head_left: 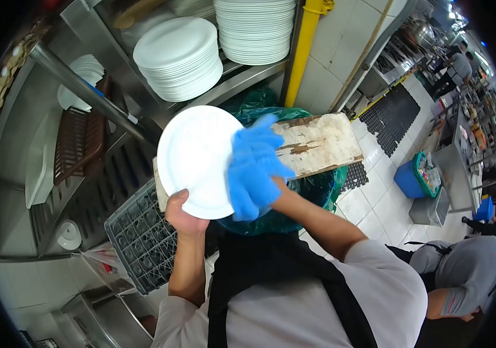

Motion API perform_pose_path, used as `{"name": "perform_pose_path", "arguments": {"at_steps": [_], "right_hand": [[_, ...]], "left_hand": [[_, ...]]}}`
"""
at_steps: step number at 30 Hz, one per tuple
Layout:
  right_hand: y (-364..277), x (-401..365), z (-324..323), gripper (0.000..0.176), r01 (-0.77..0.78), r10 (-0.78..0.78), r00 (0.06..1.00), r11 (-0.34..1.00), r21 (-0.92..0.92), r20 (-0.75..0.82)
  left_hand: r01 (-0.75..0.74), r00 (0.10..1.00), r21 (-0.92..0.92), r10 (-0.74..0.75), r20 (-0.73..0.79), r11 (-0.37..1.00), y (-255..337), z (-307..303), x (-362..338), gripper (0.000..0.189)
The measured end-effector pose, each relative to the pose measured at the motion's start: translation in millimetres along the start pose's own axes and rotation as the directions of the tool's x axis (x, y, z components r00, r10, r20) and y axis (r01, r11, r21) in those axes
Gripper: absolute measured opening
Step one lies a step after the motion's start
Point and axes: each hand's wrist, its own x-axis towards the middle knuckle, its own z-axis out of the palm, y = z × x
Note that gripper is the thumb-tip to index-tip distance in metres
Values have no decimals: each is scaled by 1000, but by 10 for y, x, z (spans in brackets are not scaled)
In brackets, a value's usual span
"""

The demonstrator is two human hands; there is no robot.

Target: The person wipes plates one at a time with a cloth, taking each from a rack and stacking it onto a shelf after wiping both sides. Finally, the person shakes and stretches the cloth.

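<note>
A round white plate [200, 156] is held up in front of me, tilted towards my view. My left hand [184, 213] grips its lower left rim, thumb on top and the other fingers behind it. Against the plate's right side lies a blue cloth [255, 167], bunched and slightly smeared by motion. My right hand [278, 191] is wrapped in the cloth, so most of its fingers are covered. Below the plate a worn wooden board [320, 144] lies across a bin lined with a green bag [312, 191].
Stacks of white plates [178, 61] stand on a metal shelf [230, 86] ahead. To the left are a brown rack [83, 139] and a grey glass crate [143, 243]. A yellow post [301, 52] rises ahead. A person in grey [468, 261] is at the right.
</note>
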Motion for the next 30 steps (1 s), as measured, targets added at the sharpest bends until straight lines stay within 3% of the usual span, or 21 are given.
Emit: {"name": "perform_pose_path", "arguments": {"at_steps": [1,2,3,4,5,7,11,12,13,14,15,18,23,24,26,27,30], "right_hand": [[-60,-71,-82,32,144,-104,963,978,-148,247],[-98,-284,27,32,143,-103,962,979,-142,254],[-116,-600,209,34,-94,65,983,983,159,174],[-136,-783,312,35,-288,249,958,843,455,145],[-124,-874,242,35,-287,247,958,840,460,146],[12,-1070,-28,28,-648,298,762,348,678,575],[-451,-55,-1141,37,-628,251,778,338,701,576],[-55,-404,-991,36,-590,492,765,278,758,415],[-38,-349,-888,36,-529,700,675,239,814,232],[-40,-320,-991,38,-303,384,921,808,506,-62],[-63,-276,-1026,38,-300,376,925,807,508,-52],[-127,-290,-1055,41,-293,326,935,933,209,-140],[88,-15,-445,40,-56,63,996,992,-115,59],[180,109,-244,40,-22,36,995,987,-159,92],[192,231,74,39,19,12,991,974,-225,136],[118,214,204,39,41,-5,988,972,-233,154],[-140,-99,376,38,131,-112,984,982,-137,141]], "left_hand": [[-3,1000,0,3,-9,1000,28,-37,27,70],[2,1000,-33,-3,-25,999,58,-76,66,70],[5,999,-66,-8,-38,998,74,-98,103,69],[16,997,-74,-21,-69,997,78,-106,131,69],[13,997,-69,-18,-71,998,68,-129,154,69],[-8,995,-67,1,-103,998,37,-181,212,68],[-31,999,-84,28,-35,996,114,-258,199,68],[-30,999,-82,28,-25,996,129,-284,191,68],[-30,1000,-80,29,-11,996,143,-298,196,68],[-47,999,-83,46,-9,995,149,-290,234,68],[-55,998,-72,53,-28,996,148,-283,218,68],[-40,999,-82,39,-13,996,113,-192,152,66],[55,995,-128,-44,86,990,-71,43,11,65],[43,994,-51,-38,98,998,-150,88,-49,65],[34,979,29,-39,198,999,-217,138,-36,67],[102,962,-45,-87,261,994,-154,148,8,64],[115,987,24,-117,108,993,-47,185,16,62]]}}
